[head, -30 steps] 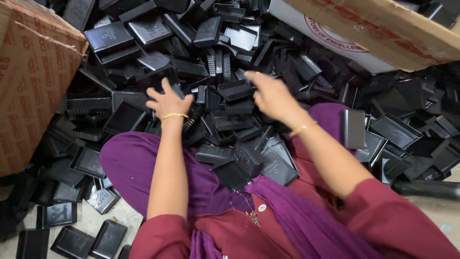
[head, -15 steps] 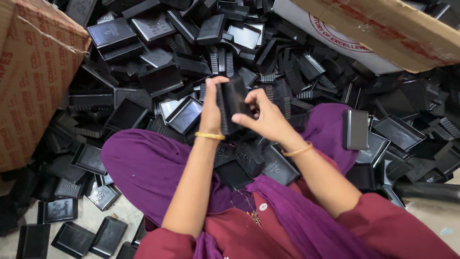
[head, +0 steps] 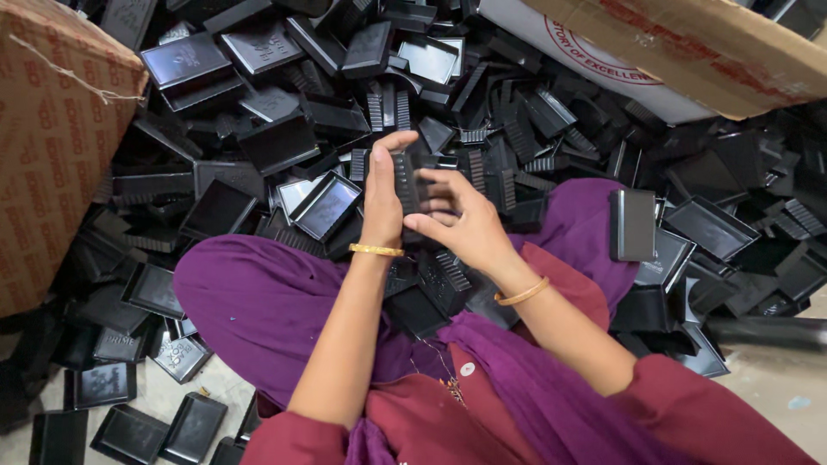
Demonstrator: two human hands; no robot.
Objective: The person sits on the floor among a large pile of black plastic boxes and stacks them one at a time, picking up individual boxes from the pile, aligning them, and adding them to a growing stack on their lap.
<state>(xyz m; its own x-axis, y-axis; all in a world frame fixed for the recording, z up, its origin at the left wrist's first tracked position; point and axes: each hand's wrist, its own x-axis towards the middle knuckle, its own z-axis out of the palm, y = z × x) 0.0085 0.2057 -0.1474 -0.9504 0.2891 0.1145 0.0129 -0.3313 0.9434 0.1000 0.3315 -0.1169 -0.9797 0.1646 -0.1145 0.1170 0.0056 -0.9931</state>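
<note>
The left hand [head: 383,194] is closed around a black ribbed part [head: 405,182], thumb curled over its top edge, holding it upright. The right hand [head: 465,226] meets it from the right, fingers half curled with the tips on the part's face and side; whether it truly grips is hard to tell. Each wrist wears a gold bangle [head: 376,250]. The part sits just above the person's purple-draped lap [head: 258,301] and in front of the pile [head: 284,146] of black plastic trays and ribbed pieces that spreads out beyond it on all sides. Left of the part, a shallow tray [head: 326,205] lies face up. Far left of it stands a brown carton [head: 52,146]; above and right of it, another carton [head: 689,47] lies tipped over the pile.
</note>
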